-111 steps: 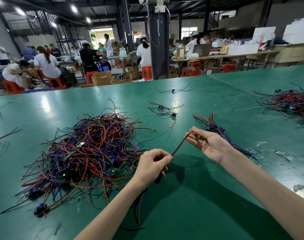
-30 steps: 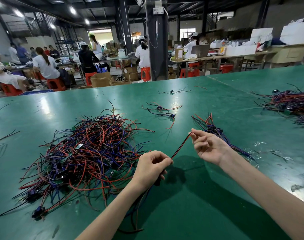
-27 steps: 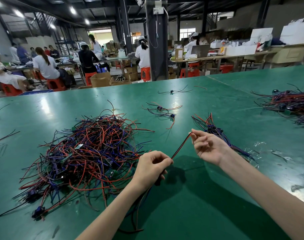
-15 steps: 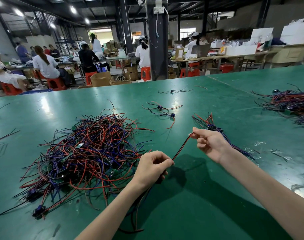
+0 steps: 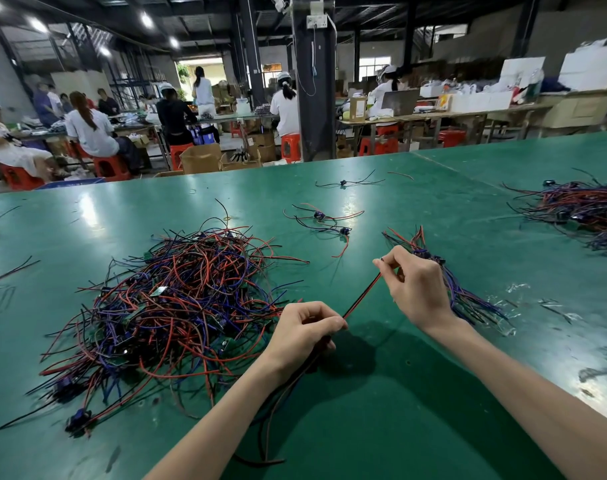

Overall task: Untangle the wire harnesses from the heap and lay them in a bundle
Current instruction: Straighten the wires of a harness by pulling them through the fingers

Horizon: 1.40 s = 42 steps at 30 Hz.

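Harness (image 5: pixel 362 294), red-black pair, taut between left grip (image 5: pixel 304 336) and right grip (image 5: pixel 416 289)

Heap (image 5: pixel 177 306) red, blue, black wires; held harness (image 5: pixel 362 296) red-black; table (image 5: pixel 433 393) green; stools (image 5: pixel 290 147) red.

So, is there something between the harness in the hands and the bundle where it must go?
Nothing visible. The harness is stretched between left hand and right hand, and the bundle lies directly behind the right hand.

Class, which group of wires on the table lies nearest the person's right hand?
The small bundle just behind the right hand, its wires roughly parallel; the big tangled heap lies by the left hand.
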Each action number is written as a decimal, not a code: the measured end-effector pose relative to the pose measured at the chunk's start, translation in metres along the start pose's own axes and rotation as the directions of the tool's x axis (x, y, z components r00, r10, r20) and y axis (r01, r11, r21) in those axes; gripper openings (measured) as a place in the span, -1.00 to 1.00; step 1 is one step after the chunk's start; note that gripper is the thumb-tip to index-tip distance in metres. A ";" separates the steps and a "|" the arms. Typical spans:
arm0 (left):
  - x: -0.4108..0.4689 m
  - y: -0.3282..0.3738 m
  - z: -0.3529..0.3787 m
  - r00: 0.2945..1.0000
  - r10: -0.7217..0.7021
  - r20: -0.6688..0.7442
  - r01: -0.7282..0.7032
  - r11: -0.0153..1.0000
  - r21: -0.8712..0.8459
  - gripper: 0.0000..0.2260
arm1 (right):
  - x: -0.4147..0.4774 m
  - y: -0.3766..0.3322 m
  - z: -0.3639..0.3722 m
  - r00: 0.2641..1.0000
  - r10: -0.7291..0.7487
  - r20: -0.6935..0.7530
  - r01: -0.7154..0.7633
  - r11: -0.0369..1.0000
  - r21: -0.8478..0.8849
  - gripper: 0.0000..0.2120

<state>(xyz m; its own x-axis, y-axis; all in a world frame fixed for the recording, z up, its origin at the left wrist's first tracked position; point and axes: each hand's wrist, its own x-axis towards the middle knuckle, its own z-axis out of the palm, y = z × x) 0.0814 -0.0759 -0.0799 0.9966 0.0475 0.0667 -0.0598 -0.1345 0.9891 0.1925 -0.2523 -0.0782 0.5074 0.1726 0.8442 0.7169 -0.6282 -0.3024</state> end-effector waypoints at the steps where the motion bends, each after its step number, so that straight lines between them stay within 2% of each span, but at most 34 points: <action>1: 0.000 0.000 0.000 1.000 -0.008 0.000 0.008 1.000 0.001 -0.86 | 0.000 0.000 0.000 1.000 0.007 0.001 -0.007 1.000 0.014 -0.79; 3: 0.000 0.000 0.001 1.000 -0.028 0.005 0.028 1.000 -0.009 -0.90 | 0.000 -0.001 0.000 0.993 0.115 0.016 -0.116 0.987 0.112 -0.79; 5: -0.001 0.000 0.001 0.999 -0.034 0.014 0.034 0.999 -0.018 -0.91 | 0.004 -0.002 -0.002 0.942 0.327 0.080 -0.335 0.886 0.321 -0.77; 6: 0.000 0.000 0.000 0.999 -0.027 0.020 0.028 0.999 -0.022 -0.90 | 0.007 -0.003 -0.003 0.891 0.433 0.134 -0.446 0.785 0.430 -0.77; 8: 0.000 0.000 -0.001 1.000 -0.007 0.029 0.008 1.000 -0.025 -0.86 | 0.013 -0.006 -0.005 0.753 0.605 0.257 -0.618 0.517 0.593 -0.78; 10: 0.000 0.000 0.000 0.999 0.005 0.037 -0.005 1.000 -0.016 -0.88 | 0.017 -0.008 -0.006 0.595 0.690 0.413 -0.713 0.216 0.666 -0.77; 13: 0.000 -0.002 0.002 0.998 0.018 0.052 -0.019 1.000 0.001 -0.89 | 0.017 -0.008 -0.008 0.350 0.646 0.678 -0.749 -0.242 0.617 -0.76; 14: 0.000 -0.001 0.003 0.999 0.014 0.048 -0.014 1.000 0.007 -0.90 | 0.016 -0.007 -0.009 0.295 0.604 0.741 -0.740 -0.347 0.577 -0.75; 15: 0.000 -0.002 0.003 0.999 0.010 0.040 -0.010 1.000 0.008 -0.91 | 0.016 -0.007 -0.009 0.267 0.569 0.778 -0.732 -0.405 0.547 -0.74; 16: 0.001 -0.002 0.003 0.999 0.006 0.034 -0.006 1.000 0.007 -0.91 | 0.016 -0.006 -0.009 0.262 0.554 0.790 -0.734 -0.417 0.536 -0.74; 17: 0.001 -0.002 0.003 1.000 0.002 0.030 -0.003 1.000 0.009 -0.91 | 0.016 -0.005 -0.009 0.278 0.563 0.778 -0.745 -0.385 0.545 -0.74; 18: 0.002 -0.002 0.003 1.000 -0.001 0.028 0.000 1.000 0.015 -0.91 | 0.017 -0.005 -0.008 0.315 0.589 0.744 -0.763 -0.309 0.568 -0.75; 22: 0.003 -0.005 0.001 1.000 -0.018 0.023 0.018 1.000 0.015 -0.91 | 0.016 -0.004 -0.005 0.562 0.658 0.501 -0.750 0.151 0.644 -0.78; 24: 0.003 -0.006 0.000 0.999 -0.020 0.025 0.019 1.000 0.011 -0.90 | 0.014 -0.002 -0.004 0.667 0.628 0.401 -0.699 0.343 0.627 -0.78; 26: 0.003 -0.005 0.000 0.999 -0.015 0.029 0.015 1.000 0.004 -0.89 | 0.011 -0.002 -0.005 0.772 0.555 0.308 -0.622 0.566 0.541 -0.79; 28: 0.003 -0.006 0.000 0.999 -0.010 0.030 0.009 1.000 0.007 -0.89 | 0.008 -0.003 -0.005 0.841 0.483 0.242 -0.539 0.712 0.450 -0.79; 30: 0.003 -0.006 0.000 1.000 -0.005 0.029 0.005 1.000 0.019 -0.89 | 0.007 -0.003 -0.005 0.863 0.459 0.211 -0.504 0.754 0.422 -0.78; 37: 0.005 -0.008 0.000 0.999 -0.034 0.031 0.034 0.999 0.000 -0.88 | 0.007 0.000 -0.003 0.885 0.431 0.176 -0.464 0.779 0.422 -0.78; 39: 0.006 -0.009 -0.001 0.999 -0.041 0.030 0.041 0.999 0.005 -0.90 | 0.006 0.000 -0.003 0.935 0.332 0.128 -0.356 0.857 0.374 -0.78; 42: 0.007 -0.010 0.000 0.999 -0.027 0.030 0.027 1.000 0.010 -0.90 | 0.004 0.003 -0.002 1.000 0.025 0.018 -0.028 0.986 0.165 -0.78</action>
<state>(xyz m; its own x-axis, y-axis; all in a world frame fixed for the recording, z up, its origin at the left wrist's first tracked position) 0.0893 -0.0740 -0.0895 0.9991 0.0217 0.0356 -0.0321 -0.1429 0.9892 0.1953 -0.2547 -0.0749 0.5337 0.1707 0.8283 0.7717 -0.4989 -0.3944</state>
